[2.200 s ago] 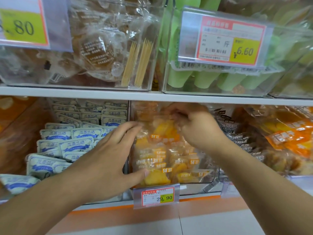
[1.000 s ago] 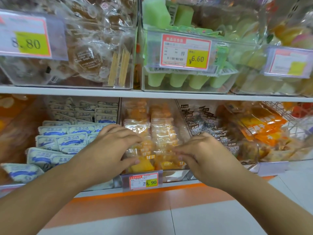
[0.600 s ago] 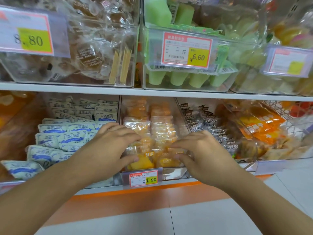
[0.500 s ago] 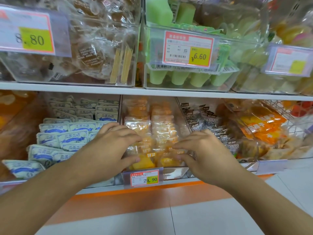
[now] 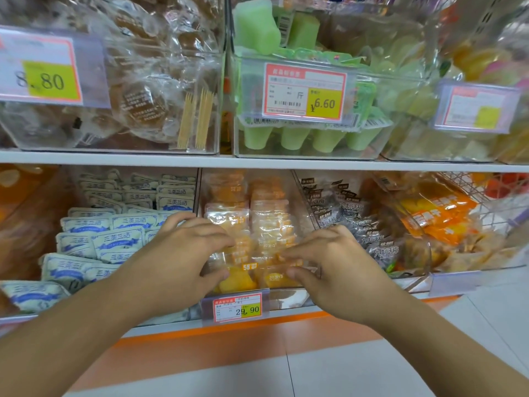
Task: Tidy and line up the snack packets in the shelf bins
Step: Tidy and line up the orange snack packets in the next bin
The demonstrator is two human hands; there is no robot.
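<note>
Two hands on the orange snack packets point(image 5: 252, 242) just above the 29.90 price tag point(image 5: 237, 307): left hand point(image 5: 183, 259) and right hand point(image 5: 329, 265) loosely spread, fingertips pressing, gripping nothing. Suggest squeezing inward evenly, squaring both columns.

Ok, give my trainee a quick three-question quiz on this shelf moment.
1. True or false: both hands work the orange packets in the middle bin.
2. Which price tag hangs on that bin? A 8.80 B 6.60 C 29.90
3. Which packets fill the bin beside the left hand?

Key: 1 true, the right hand is there too. 2 C, the 29.90 tag. 3 The white-and-blue packets.
</note>
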